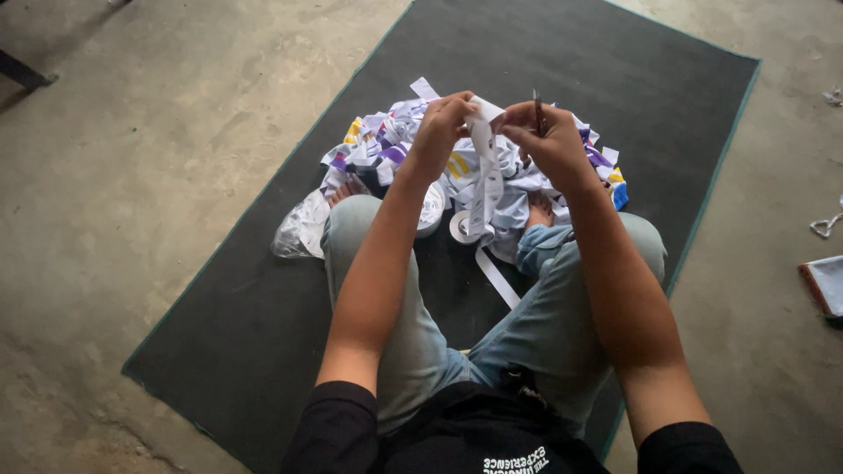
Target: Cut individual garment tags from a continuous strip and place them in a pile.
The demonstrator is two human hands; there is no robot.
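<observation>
Hands working above lap, person sitting cross-legged on dark mat [263, 351]. Left hand [439, 132] pinching top of white paper strip [483, 175], grip closed. Right hand [549, 140] gripping thin dark tool [536, 110], possibly blade. Best keeping strip taut, fingers clear. Count: one strip held, one tool, one heap of printed scraps [386, 145], two tape rolls [461, 226].

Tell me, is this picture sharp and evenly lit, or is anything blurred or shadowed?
Head view: soft, even daylight with no glare; faint shadow in the top left corner of the concrete floor. The left hand and right hand, pinching a white paper strip, look slightly soft, and the pile of paper scraps lacks fine detail.
</observation>
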